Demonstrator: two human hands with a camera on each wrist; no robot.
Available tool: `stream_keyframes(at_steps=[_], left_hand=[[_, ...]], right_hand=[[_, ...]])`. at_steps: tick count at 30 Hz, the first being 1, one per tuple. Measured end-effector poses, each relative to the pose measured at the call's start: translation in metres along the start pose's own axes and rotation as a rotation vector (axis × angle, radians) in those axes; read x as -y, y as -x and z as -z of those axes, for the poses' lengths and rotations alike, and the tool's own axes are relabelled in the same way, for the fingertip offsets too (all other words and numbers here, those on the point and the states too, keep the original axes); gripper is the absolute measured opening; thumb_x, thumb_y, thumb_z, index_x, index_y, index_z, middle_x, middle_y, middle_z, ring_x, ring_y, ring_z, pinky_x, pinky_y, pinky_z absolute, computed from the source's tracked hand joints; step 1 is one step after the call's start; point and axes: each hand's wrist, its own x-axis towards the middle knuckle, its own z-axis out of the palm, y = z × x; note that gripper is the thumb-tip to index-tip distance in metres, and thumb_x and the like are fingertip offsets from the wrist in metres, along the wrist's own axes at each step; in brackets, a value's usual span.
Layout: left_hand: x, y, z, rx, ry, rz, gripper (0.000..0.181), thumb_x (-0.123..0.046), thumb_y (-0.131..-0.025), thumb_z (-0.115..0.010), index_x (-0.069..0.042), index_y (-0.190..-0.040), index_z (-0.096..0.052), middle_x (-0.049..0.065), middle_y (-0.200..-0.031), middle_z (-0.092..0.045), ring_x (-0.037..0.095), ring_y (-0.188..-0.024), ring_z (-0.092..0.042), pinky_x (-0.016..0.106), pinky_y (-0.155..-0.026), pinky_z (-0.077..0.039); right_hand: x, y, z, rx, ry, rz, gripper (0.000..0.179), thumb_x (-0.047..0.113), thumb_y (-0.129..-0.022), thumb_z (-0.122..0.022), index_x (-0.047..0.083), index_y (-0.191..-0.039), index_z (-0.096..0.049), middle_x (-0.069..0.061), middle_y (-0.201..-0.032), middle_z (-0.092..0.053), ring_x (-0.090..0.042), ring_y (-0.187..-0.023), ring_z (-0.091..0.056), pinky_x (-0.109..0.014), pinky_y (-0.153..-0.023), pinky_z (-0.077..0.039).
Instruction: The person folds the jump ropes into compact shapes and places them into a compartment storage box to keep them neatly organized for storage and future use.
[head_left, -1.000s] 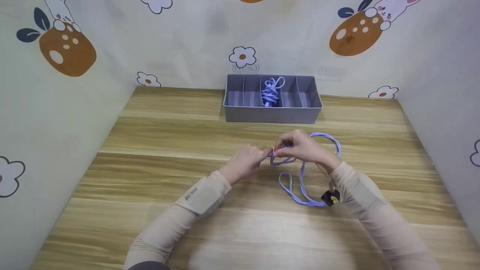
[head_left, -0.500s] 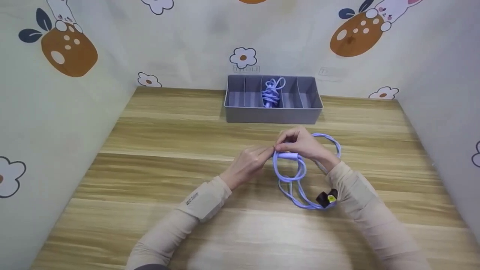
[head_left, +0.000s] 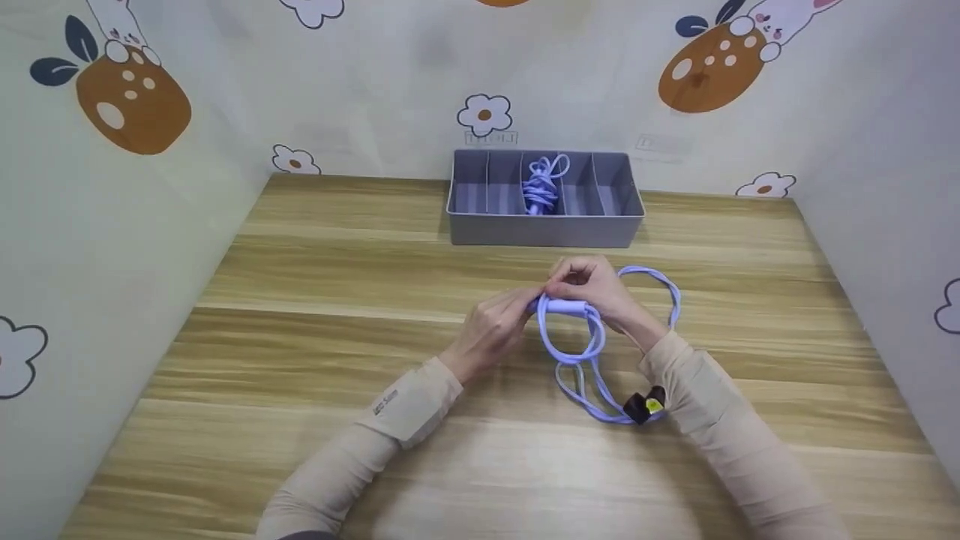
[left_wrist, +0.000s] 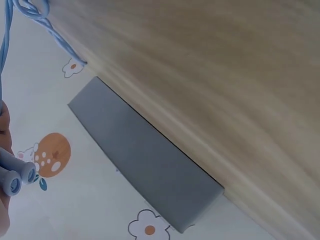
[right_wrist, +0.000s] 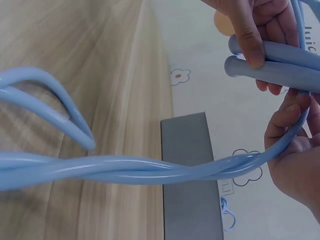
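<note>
A light blue-lavender jump rope is between my hands in the head view, with a loop of its cord (head_left: 571,360) hanging below them. Both handles (right_wrist: 280,72) lie side by side under the thumb of my left hand (head_left: 491,330); their round ends also face out in the left wrist view. Close beside it, my right hand (head_left: 592,296) pinches the rope. From there a twisted double strand (right_wrist: 125,167) crosses the right wrist view. More of the rope trails over the table below and right of the hands. Part of the grip is hidden behind the fingers.
A grey divided box (head_left: 547,231) stands by the back wall. Its middle compartment holds another wound lavender rope (head_left: 540,191). Patterned walls enclose the wood-look table (head_left: 315,360) at the back and sides. A small black item with a yellow spot (head_left: 645,405) is by the right wrist.
The rope loop at the hands now hangs lower and wider, and a handle has come into sight below the right fingers. The right forearm has shifted slightly left.
</note>
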Motion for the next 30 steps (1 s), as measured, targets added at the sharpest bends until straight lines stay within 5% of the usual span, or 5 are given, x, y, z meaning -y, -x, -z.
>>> stream_keyframes(at_steps=[9, 12, 19, 25, 30], left_hand=[[0.006, 0.009, 0.004, 0.016, -0.004, 0.002, 0.021, 0.003, -0.081, -0.06, 0.006, -0.102, -0.058, 0.012, -0.09, -0.066, 0.02, -0.081, -0.064, 0.025, -0.078, -0.053], [0.007, 0.009, 0.004, 0.013, 0.0, 0.007, 0.022, 0.004, -0.081, -0.059, 0.006, -0.103, -0.058, 0.012, -0.09, -0.066, 0.02, -0.081, -0.064, 0.024, -0.078, -0.053], [0.007, 0.003, 0.004, 0.008, -0.002, -0.003, 0.024, 0.004, -0.082, -0.059, 0.005, -0.105, -0.057, 0.012, -0.093, -0.066, 0.019, -0.083, -0.065, 0.023, -0.08, -0.052], [0.006, 0.001, 0.003, -0.002, 0.01, 0.002, 0.024, 0.005, -0.079, -0.062, 0.005, -0.103, -0.058, 0.014, -0.091, -0.067, 0.021, -0.082, -0.066, 0.025, -0.077, -0.053], [0.007, -0.003, 0.004, 0.019, 0.019, 0.022, 0.024, 0.003, -0.081, -0.06, 0.004, -0.105, -0.058, 0.014, -0.095, -0.067, 0.022, -0.084, -0.066, 0.026, -0.076, -0.054]], right_hand=[[-0.002, -0.003, -0.006, 0.017, 0.132, 0.037, 0.019, 0.011, -0.077, -0.071, -0.007, -0.076, -0.063, 0.003, -0.074, -0.062, -0.007, -0.066, -0.057, -0.014, -0.055, -0.046], [-0.003, -0.003, -0.007, -0.012, 0.107, -0.012, 0.004, 0.001, -0.08, -0.065, 0.001, -0.077, -0.068, 0.003, -0.077, -0.064, -0.008, -0.07, -0.059, -0.015, -0.059, -0.048], [-0.003, -0.003, -0.004, -0.045, 0.089, -0.15, 0.026, -0.002, -0.082, -0.062, 0.022, -0.076, -0.07, 0.006, -0.078, -0.066, -0.006, -0.072, -0.06, -0.014, -0.062, -0.049], [-0.009, -0.004, -0.001, -0.015, 0.077, -0.048, 0.022, -0.003, -0.08, -0.063, 0.018, -0.08, -0.072, 0.004, -0.078, -0.068, -0.007, -0.071, -0.062, -0.016, -0.062, -0.051], [-0.014, -0.003, -0.001, -0.041, 0.123, 0.042, 0.014, -0.004, -0.083, -0.059, -0.008, -0.093, -0.068, 0.001, -0.088, -0.066, -0.011, -0.083, -0.059, -0.017, -0.069, -0.049]])
